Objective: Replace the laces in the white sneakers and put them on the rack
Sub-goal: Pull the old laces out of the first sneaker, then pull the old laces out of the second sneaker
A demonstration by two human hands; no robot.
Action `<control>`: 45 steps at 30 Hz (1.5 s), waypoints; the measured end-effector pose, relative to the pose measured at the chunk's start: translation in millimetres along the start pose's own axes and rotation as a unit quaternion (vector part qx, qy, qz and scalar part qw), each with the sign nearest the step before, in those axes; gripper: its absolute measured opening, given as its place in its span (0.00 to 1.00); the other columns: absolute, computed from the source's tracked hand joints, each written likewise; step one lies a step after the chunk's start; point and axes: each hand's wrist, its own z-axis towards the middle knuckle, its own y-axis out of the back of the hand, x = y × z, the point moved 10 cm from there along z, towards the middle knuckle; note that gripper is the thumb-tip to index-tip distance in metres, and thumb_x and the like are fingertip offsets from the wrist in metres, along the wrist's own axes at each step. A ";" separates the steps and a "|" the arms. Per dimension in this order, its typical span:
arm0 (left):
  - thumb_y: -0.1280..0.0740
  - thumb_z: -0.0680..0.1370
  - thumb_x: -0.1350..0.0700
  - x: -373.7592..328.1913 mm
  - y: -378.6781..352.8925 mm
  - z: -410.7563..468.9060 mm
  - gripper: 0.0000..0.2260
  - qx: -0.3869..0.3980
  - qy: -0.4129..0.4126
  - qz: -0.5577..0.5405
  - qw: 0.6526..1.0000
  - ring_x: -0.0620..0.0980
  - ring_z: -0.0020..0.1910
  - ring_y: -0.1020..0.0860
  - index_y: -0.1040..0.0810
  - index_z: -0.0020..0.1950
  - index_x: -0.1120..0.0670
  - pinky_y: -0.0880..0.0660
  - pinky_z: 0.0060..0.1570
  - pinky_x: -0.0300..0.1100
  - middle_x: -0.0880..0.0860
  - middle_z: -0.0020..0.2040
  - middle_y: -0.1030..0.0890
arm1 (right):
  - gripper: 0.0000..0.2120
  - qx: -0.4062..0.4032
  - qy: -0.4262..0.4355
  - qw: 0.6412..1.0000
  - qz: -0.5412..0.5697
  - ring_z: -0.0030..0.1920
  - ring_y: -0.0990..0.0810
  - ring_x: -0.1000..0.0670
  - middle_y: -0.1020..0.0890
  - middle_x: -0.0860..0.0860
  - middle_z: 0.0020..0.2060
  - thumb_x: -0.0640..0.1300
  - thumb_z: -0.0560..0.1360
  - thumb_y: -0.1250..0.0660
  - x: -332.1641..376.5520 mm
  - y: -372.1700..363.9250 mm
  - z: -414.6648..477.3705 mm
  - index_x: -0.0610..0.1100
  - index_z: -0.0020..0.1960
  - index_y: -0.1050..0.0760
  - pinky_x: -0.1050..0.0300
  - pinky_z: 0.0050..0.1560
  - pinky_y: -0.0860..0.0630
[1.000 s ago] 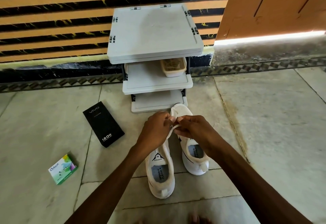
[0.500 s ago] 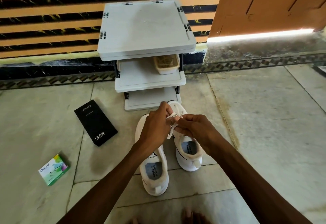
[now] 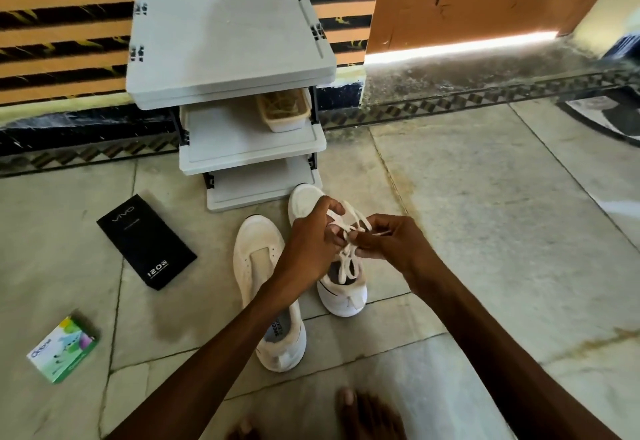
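Two white sneakers stand side by side on the tiled floor in front of the grey rack (image 3: 228, 41). The left sneaker (image 3: 258, 266) has no lace in its eyelets. Above the right sneaker (image 3: 341, 292) my left hand (image 3: 311, 245) and my right hand (image 3: 388, 240) both pinch a white lace (image 3: 346, 249), whose loops hang between them and down over the shoe's opening. The right shoe's tongue and eyelets are hidden behind my hands.
The rack has three shelves; a beige basket (image 3: 284, 110) sits on the middle one. A black box (image 3: 147, 242) lies left of the shoes and a small green box (image 3: 62, 349) further left. My bare feet (image 3: 367, 415) show at the bottom. A wall and doorstep run behind.
My hands have drawn the lace out into visible loops above the right sneaker. The camera has shifted, so the rack and shoes sit slightly differently in view.
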 end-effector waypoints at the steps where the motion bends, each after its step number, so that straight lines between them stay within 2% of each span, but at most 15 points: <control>1: 0.39 0.81 0.62 -1.2 -9.3 -0.9 0.11 0.029 -0.002 0.003 1.000 0.45 0.42 0.18 0.30 0.57 0.46 0.20 0.43 0.41 0.52 0.46 0.18 | 0.07 -0.007 -0.013 1.000 0.003 0.40 0.16 0.47 0.16 0.42 0.38 0.35 0.71 0.25 -4.5 9.5 0.3 0.33 0.47 0.19 0.57 0.47 0.18; 4: 0.38 0.82 0.57 -0.4 -29.5 -3.6 0.09 0.093 -0.006 0.026 0.995 0.45 0.49 0.20 0.29 0.61 0.47 0.24 0.51 0.42 0.46 0.49 0.20 | 0.07 -0.045 -0.024 0.999 -0.001 0.41 0.17 0.47 0.16 0.40 0.39 0.33 0.72 0.27 -13.8 47.4 -3.1 0.31 0.48 0.19 0.60 0.45 0.18; 7: 0.39 0.82 0.58 11.7 -42.5 -3.3 0.08 0.134 0.000 0.021 0.991 0.47 0.51 0.20 0.24 0.54 0.46 0.23 0.57 0.47 0.47 0.51 0.19 | 0.06 -0.110 -0.042 0.993 -0.021 0.41 0.17 0.45 0.16 0.37 0.40 0.33 0.71 0.27 -28.7 98.2 -8.6 0.31 0.46 0.19 0.59 0.44 0.18; 11: 0.40 0.82 0.60 20.5 -52.0 -9.3 0.11 0.162 -0.019 -0.016 0.986 0.47 0.47 0.17 0.21 0.50 0.46 0.22 0.57 0.52 0.48 0.46 0.17 | 0.05 -0.192 -0.058 0.957 -0.211 0.37 0.14 0.47 0.15 0.43 0.33 0.37 0.69 0.26 -41.2 149.8 -16.7 0.35 0.39 0.18 0.51 0.47 0.19; 14: 0.39 0.82 0.59 21.0 -53.4 -11.8 0.10 0.164 -0.033 -0.020 0.986 0.45 0.47 0.17 0.20 0.51 0.47 0.22 0.55 0.47 0.48 0.45 0.16 | 0.04 -0.209 -0.080 0.915 -0.337 0.39 0.16 0.48 0.15 0.45 0.33 0.39 0.69 0.28 -48.3 155.6 -14.4 0.41 0.36 0.19 0.57 0.37 0.24; 16: 0.38 0.82 0.60 21.0 -51.8 -14.5 0.10 0.164 -0.038 -0.025 0.985 0.45 0.47 0.18 0.20 0.51 0.48 0.23 0.54 0.44 0.48 0.45 0.16 | 0.05 -0.199 -0.071 0.892 -0.400 0.44 0.18 0.45 0.15 0.43 0.42 0.41 0.71 0.29 -49.8 149.5 -8.1 0.41 0.46 0.19 0.57 0.37 0.27; 19: 0.37 0.82 0.60 18.2 -43.8 -19.8 0.08 0.146 -0.042 -0.042 0.987 0.44 0.48 0.18 0.19 0.52 0.50 0.24 0.53 0.39 0.47 0.46 0.16 | 0.23 -0.119 -0.073 0.867 -0.479 0.56 0.22 0.41 0.20 0.42 0.57 0.47 0.75 0.29 -57.4 135.9 0.3 0.43 0.67 0.29 0.55 0.48 0.30; 22: 0.37 0.81 0.61 20.2 -28.6 -22.2 0.08 0.108 -0.044 -0.057 0.992 0.43 0.49 0.18 0.19 0.50 0.50 0.24 0.53 0.38 0.46 0.45 0.15 | 0.25 -0.115 -0.052 0.830 -0.543 0.59 0.24 0.40 0.22 0.40 0.61 0.45 0.76 0.31 -47.8 129.7 -2.5 0.42 0.71 0.33 0.52 0.53 0.29; 25: 0.37 0.81 0.62 25.6 -7.2 -23.2 0.11 0.048 -0.035 -0.071 0.996 0.39 0.48 0.19 0.20 0.48 0.48 0.25 0.52 0.35 0.43 0.44 0.16 | 0.17 -0.182 0.051 0.856 -0.482 0.52 0.19 0.45 0.18 0.45 0.55 0.46 0.76 0.31 -11.1 116.1 -10.1 0.42 0.63 0.25 0.53 0.50 0.26; 29: 0.37 0.80 0.63 25.7 23.2 -27.1 0.10 -0.054 -0.037 -0.015 0.998 0.35 0.47 0.21 0.19 0.48 0.51 0.31 0.45 0.23 0.41 0.45 0.17 | 0.08 -0.122 0.160 0.914 -0.353 0.37 0.21 0.64 0.16 0.56 0.43 0.48 0.75 0.29 23.6 59.3 -10.7 0.46 0.51 0.19 0.63 0.45 0.23; 31: 0.35 0.79 0.62 28.7 39.0 -33.9 0.09 -0.105 -0.044 0.062 0.992 0.40 0.49 0.23 0.20 0.47 0.49 0.32 0.47 0.28 0.41 0.46 0.20 | 0.07 -0.074 0.211 0.919 -0.326 0.39 0.21 0.64 0.17 0.56 0.42 0.48 0.75 0.28 35.9 18.0 -10.4 0.46 0.51 0.18 0.66 0.46 0.24; 34: 0.35 0.79 0.52 49.3 39.3 -44.9 0.05 -0.088 0.002 0.269 0.959 0.50 0.61 0.30 0.21 0.53 0.46 0.37 0.57 0.43 0.45 0.56 0.24 | 0.12 -0.018 0.251 0.896 -0.365 0.51 0.22 0.52 0.17 0.51 0.50 0.50 0.73 0.28 33.0 -38.4 -9.5 0.49 0.55 0.20 0.55 0.52 0.26; 38: 0.36 0.75 0.37 87.2 32.8 -76.9 0.23 -0.062 0.095 0.398 0.910 0.54 0.73 0.43 0.30 0.68 0.42 0.45 0.69 0.53 0.49 0.74 0.39 | 0.16 -0.006 0.300 0.822 -0.485 0.60 0.26 0.42 0.20 0.48 0.58 0.52 0.72 0.31 26.4 -96.6 -12.9 0.49 0.59 0.21 0.45 0.54 0.27; 41: 0.34 0.71 0.34 99.1 27.0 -95.3 0.33 -0.078 0.116 0.354 0.925 0.55 0.76 0.46 0.38 0.74 0.40 0.42 0.71 0.58 0.50 0.78 0.46 | 0.24 -0.025 0.264 0.787 -0.556 0.68 0.33 0.40 0.27 0.46 0.68 0.55 0.72 0.32 12.1 -102.8 -6.9 0.50 0.67 0.27 0.40 0.63 0.34; 45: 0.29 0.71 0.39 119.2 23.1 -102.2 0.37 -0.068 0.145 0.223 0.962 0.54 0.75 0.46 0.43 0.75 0.40 0.32 0.67 0.52 0.49 0.78 0.51 | 0.37 -0.022 0.158 0.795 -0.586 0.72 0.41 0.38 0.39 0.46 0.75 0.57 0.70 0.30 -16.0 -87.9 7.1 0.51 0.75 0.40 0.37 0.65 0.35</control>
